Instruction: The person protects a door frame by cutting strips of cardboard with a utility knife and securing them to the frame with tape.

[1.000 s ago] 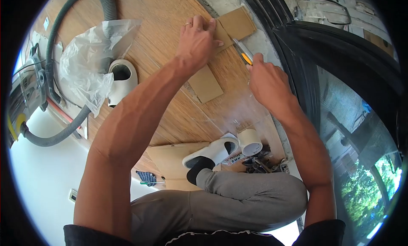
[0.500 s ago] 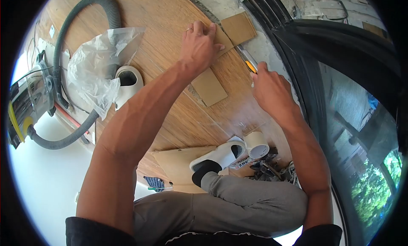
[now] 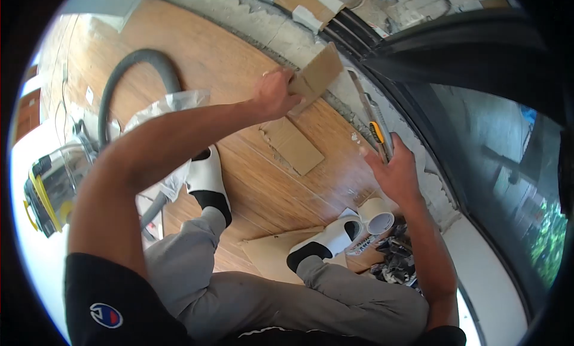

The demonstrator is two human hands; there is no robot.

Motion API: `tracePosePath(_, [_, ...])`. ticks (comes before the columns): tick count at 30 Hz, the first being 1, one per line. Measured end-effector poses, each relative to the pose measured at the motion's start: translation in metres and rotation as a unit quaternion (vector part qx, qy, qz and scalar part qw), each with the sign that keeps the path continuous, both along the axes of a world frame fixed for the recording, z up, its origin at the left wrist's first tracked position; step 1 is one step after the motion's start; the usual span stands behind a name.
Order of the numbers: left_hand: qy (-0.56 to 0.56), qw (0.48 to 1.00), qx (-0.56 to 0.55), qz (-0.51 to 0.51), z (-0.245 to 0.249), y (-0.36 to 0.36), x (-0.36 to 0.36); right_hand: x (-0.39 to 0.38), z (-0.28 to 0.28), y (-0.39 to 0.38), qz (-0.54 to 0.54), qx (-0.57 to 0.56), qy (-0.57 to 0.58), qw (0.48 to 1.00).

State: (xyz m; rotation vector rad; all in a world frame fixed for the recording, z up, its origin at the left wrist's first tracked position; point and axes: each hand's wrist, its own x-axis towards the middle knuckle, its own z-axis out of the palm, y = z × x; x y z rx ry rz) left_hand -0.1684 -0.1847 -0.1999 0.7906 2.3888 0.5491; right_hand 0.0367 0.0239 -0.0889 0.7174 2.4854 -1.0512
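My left hand (image 3: 275, 96) is closed on the edge of a brown cardboard piece (image 3: 323, 69), which is tilted up off the wooden floor. A utility knife (image 3: 374, 126) with a yellow slider sits in my right hand (image 3: 397, 174), its long metal blade end pointing up and away from me. The blade is beside the cardboard and does not touch it. A second cardboard strip (image 3: 294, 147) lies flat on the floor just below my left hand.
Rolls of tape (image 3: 379, 217) stand by my slippered foot (image 3: 335, 238), near a larger cardboard sheet (image 3: 269, 253) and a dark pile of scraps (image 3: 397, 259). A vacuum cleaner (image 3: 57, 184) with a grey hose (image 3: 140, 56) is on the left. A black door frame (image 3: 418, 113) runs along the right.
My left hand has lifted and tilted the cardboard piece off the floor. My right hand with the knife has moved back from it. The view has shifted, and my other foot now shows.
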Motion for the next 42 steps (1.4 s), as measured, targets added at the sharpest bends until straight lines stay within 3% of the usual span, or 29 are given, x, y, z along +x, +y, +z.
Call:
tracePosePath(1, [0.005, 1.000, 0.004, -0.017, 0.014, 0.001, -0.006, 0.004, 0.001, -0.006, -0.055, -0.023, 0.007, 0.998])
tracePosePath(3, [-0.266, 0.952, -0.083, -0.125, 0.055, 0.004, -0.016, 0.009, 0.003, -0.018, -0.058, 0.008, 0.069, 0.996])
tracePosePath(4, [-0.263, 0.950, -0.084, -0.144, 0.066, 0.005, -0.017, 0.011, 0.005, -0.024, -0.039, 0.039, 0.124, 0.991])
tracePosePath(5, [-0.285, 0.928, -0.047, -0.237, 0.075, 0.005, -0.015, 0.014, 0.012, -0.028, -0.055, 0.045, 0.121, 0.990])
tracePosePath(6, [-0.305, 0.894, -0.009, -0.327, 0.083, 0.005, -0.011, 0.015, 0.023, -0.032, -0.003, 0.087, 0.179, 0.980])
tracePosePath(8, [-0.353, 0.872, 0.002, -0.340, 0.099, 0.012, 0.005, 0.016, 0.042, -0.042, 0.045, 0.135, 0.229, 0.963])
tracePosePath(10, [-0.405, 0.847, 0.019, -0.344, 0.103, 0.016, 0.013, 0.020, 0.056, -0.053, -0.060, -0.033, 0.024, 0.997])
tracePosePath(13, [-0.478, 0.814, -0.012, -0.330, 0.090, 0.004, 0.018, 0.050, 0.040, -0.048, -0.097, -0.086, -0.033, 0.991])
tracePosePath(15, [-0.555, 0.790, 0.008, -0.262, 0.069, -0.006, 0.002, 0.071, 0.040, -0.044, -0.087, -0.080, -0.028, 0.993])
tracePosePath(17, [-0.325, 0.879, -0.124, -0.325, 0.059, -0.021, -0.040, 0.095, 0.041, -0.040, -0.084, -0.069, -0.019, 0.994])
tracePosePath(19, [-0.280, 0.885, -0.190, -0.321, 0.053, -0.047, -0.074, 0.119, 0.042, -0.030, -0.189, -0.059, -0.049, 0.979])
tracePosePath(20, [-0.283, 0.882, -0.184, -0.328, 0.044, -0.056, -0.077, 0.122, 0.040, -0.027, -0.195, -0.052, -0.054, 0.978])
tracePosePath(22, [-0.162, 0.904, -0.175, -0.355, 0.036, -0.076, -0.072, 0.117, 0.032, -0.032, -0.180, -0.085, -0.088, 0.976])
tracePosePath(24, [0.117, 0.890, -0.181, -0.402, 0.065, -0.057, -0.026, 0.104, 0.024, -0.042, -0.155, -0.082, -0.044, 0.983])
tracePosePath(25, [0.012, 0.926, -0.090, -0.366, 0.078, -0.041, -0.010, 0.094, 0.020, -0.043, -0.125, -0.073, -0.007, 0.989])
tracePosePath(27, [-0.180, 0.928, 0.086, -0.314, 0.081, -0.032, 0.028, 0.076, 0.023, -0.050, -0.126, -0.076, 0.036, 0.988])
tracePosePath(29, [-0.502, 0.801, 0.106, -0.309, 0.093, -0.011, 0.046, 0.063, 0.031, -0.052, -0.127, -0.078, 0.063, 0.987])
tracePosePath(30, [-0.492, 0.807, 0.108, -0.310, 0.089, -0.010, 0.047, 0.055, 0.037, -0.052, -0.123, -0.076, 0.074, 0.987])
tracePosePath(32, [-0.487, 0.835, 0.100, -0.237, 0.073, -0.009, 0.050, 0.045, 0.048, -0.052, -0.139, -0.053, -0.018, 0.989])
tracePosePath(33, [-0.427, 0.873, 0.105, -0.212, 0.065, -0.006, 0.038, 0.046, 0.044, -0.050, -0.137, -0.052, -0.015, 0.989])
tracePosePath(35, [-0.324, 0.931, 0.123, -0.112, 0.034, 0.009, -0.008, 0.056, 0.027, -0.045, -0.049, 0.114, 0.229, 0.965])
tracePosePath(37, [-0.210, 0.964, 0.161, -0.018, 0.008, 0.035, -0.059, 0.068, 0.020, -0.043, -0.045, 0.101, 0.203, 0.973])
tracePosePath(38, [-0.137, 0.973, 0.185, 0.003, 0.005, 0.050, -0.080, 0.073, 0.017, -0.043, -0.040, 0.088, 0.174, 0.980])
tracePosePath(40, [-0.102, 0.974, 0.175, 0.101, -0.013, 0.075, -0.104, 0.078, 0.007, -0.050, -0.056, 0.057, 0.147, 0.986])
tracePosePath(42, [-0.155, 0.945, 0.236, 0.167, -0.050, 0.091, -0.125, 0.084, 0.002, -0.053, -0.069, 0.026, 0.119, 0.990])
